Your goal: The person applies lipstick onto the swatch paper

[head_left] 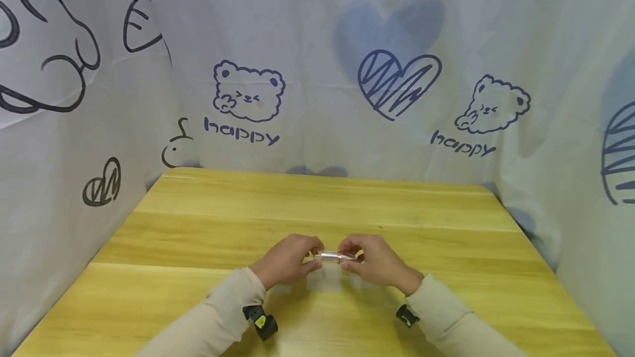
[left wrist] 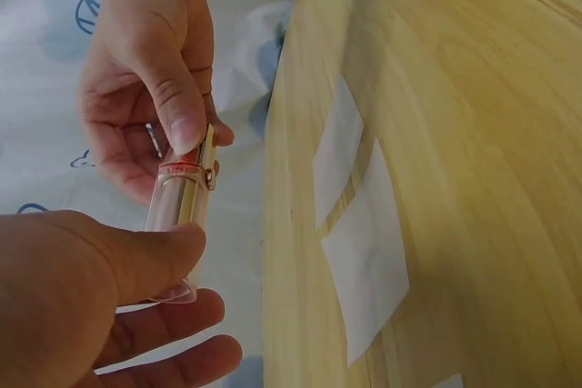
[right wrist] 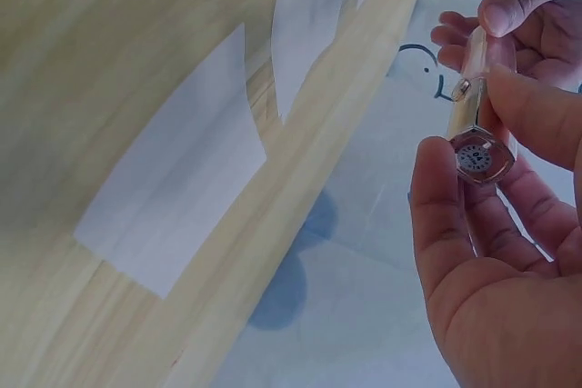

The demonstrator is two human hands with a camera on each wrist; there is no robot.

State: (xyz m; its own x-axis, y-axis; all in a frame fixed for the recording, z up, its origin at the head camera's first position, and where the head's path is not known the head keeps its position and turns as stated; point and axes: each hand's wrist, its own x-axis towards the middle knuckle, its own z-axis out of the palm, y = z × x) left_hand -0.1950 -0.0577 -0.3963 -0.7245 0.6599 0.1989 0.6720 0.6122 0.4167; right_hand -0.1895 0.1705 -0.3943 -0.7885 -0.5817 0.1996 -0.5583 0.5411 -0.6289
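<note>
Between both hands is a slim lipstick tube (head_left: 331,256), held level above the table with clear, gold and reddish parts. My left hand (head_left: 290,260) pinches its clear end between thumb and fingers. At the other end, my right hand (head_left: 376,260) grips the tube. The left wrist view shows the lipstick tube (left wrist: 173,202) with a red band near the right thumb and the left thumb across its transparent part. In the right wrist view, its faceted end, with a small round printed label (right wrist: 475,159), faces the camera.
Several white paper pieces (right wrist: 177,165) lie on the wooden table (head_left: 198,236) below the hands. A white curtain (head_left: 317,70) with bear and heart drawings stands behind the table and along its sides. Black wrist devices (head_left: 260,321) sit on both sleeves.
</note>
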